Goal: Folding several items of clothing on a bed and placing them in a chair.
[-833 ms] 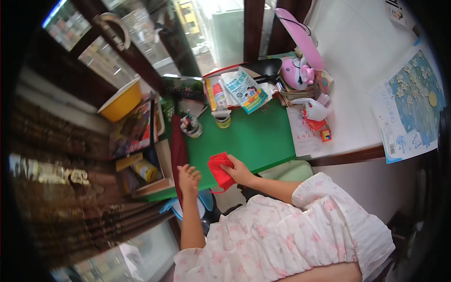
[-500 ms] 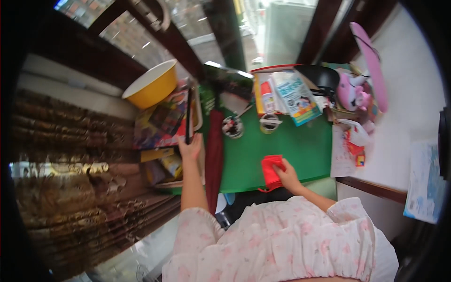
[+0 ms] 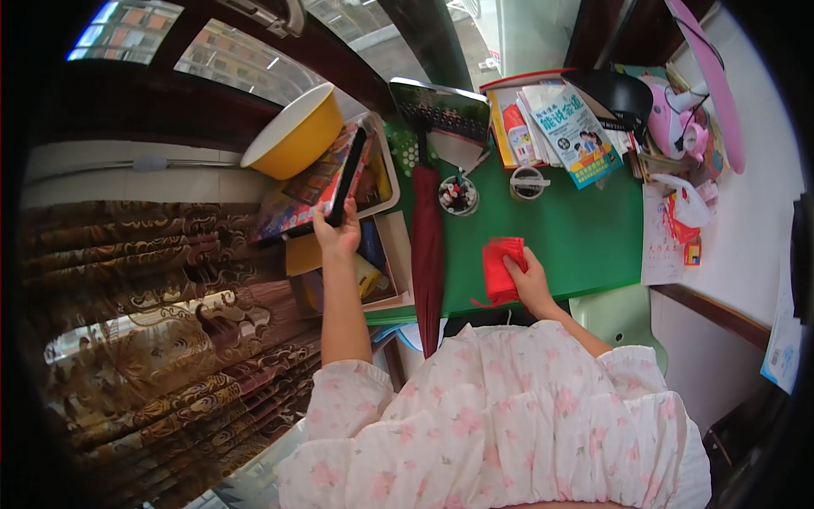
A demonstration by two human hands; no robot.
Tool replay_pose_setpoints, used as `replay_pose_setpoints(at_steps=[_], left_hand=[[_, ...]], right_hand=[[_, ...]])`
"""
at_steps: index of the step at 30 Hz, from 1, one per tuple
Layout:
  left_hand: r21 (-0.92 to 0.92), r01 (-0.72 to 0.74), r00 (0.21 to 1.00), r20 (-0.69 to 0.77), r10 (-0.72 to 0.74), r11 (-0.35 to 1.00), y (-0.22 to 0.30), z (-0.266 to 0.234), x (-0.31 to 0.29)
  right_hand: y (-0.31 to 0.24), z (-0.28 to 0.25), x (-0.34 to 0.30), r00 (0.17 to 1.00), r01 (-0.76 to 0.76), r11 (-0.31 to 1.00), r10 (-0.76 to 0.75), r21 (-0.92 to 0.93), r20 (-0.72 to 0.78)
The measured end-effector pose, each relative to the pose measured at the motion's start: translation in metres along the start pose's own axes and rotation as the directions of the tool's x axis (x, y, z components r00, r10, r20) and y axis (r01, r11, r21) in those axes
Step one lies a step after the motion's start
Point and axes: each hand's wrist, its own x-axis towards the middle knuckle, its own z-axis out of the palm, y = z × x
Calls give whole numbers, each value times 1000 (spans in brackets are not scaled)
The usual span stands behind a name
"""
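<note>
My left hand (image 3: 337,235) reaches out to the left and grips a flat black slab, like a phone or tablet (image 3: 348,176), standing tilted against a pile of colourful books (image 3: 307,191). My right hand (image 3: 527,278) rests on the green desk (image 3: 585,237) and pinches the edge of a folded red cloth (image 3: 500,267). A closed dark red umbrella (image 3: 427,246) lies lengthwise between the two hands.
A yellow bowl (image 3: 295,134) sits on the book pile at the left. At the back of the desk stand a small cup of odds and ends (image 3: 458,195), a tape roll (image 3: 528,182), booklets (image 3: 570,131) and a pink desk lamp (image 3: 678,119). Brown patterned curtains (image 3: 161,297) hang left.
My left hand has left the desk beside the red cloth, reached left and taken hold of the black slab. My right hand stays on the red cloth. My view swung left.
</note>
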Motion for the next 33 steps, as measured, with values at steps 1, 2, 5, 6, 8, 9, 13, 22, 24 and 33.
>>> replay_pose_setpoints(at_steps=[1,2,5,6,8,9,13,22,24,33], left_hand=[[49,8,1000,-3,-8,999,6,9,-1],[99,17,1000,-6,-17,995,13,17,-3],[220,48,997,47,-60,974,40,23,-1],[258,73,994,54,-90,963,44,29,-2],[301,92,994,33,-107,949,53,41,-6],[300,122,992,-23,-121,946,53,50,-9],[382,109,994,-36,-103,918,48,63,-12],[518,161,984,-16,-179,840,34,35,-19],[519,141,988,-24,-151,843,24,24,-22],[786,-119,989,39,143,606,34,-58,-32]], right_hand=[[3,0,0,1000,15,1000,-15,6,-9],[5,-1,0,999,31,999,-30,12,-19],[7,-4,-1,999,26,1000,-25,7,-48],[8,-6,-2,998,35,999,-34,15,-56],[11,-8,-3,997,41,998,-38,48,-72],[12,-11,-2,995,47,998,-44,38,-86],[18,-20,-4,992,53,998,-51,16,-112],[17,-33,-3,993,55,998,-59,-41,-102],[15,-36,-1,995,45,997,-50,-63,-87],[0,-14,9,998,5,999,-2,-48,60]])
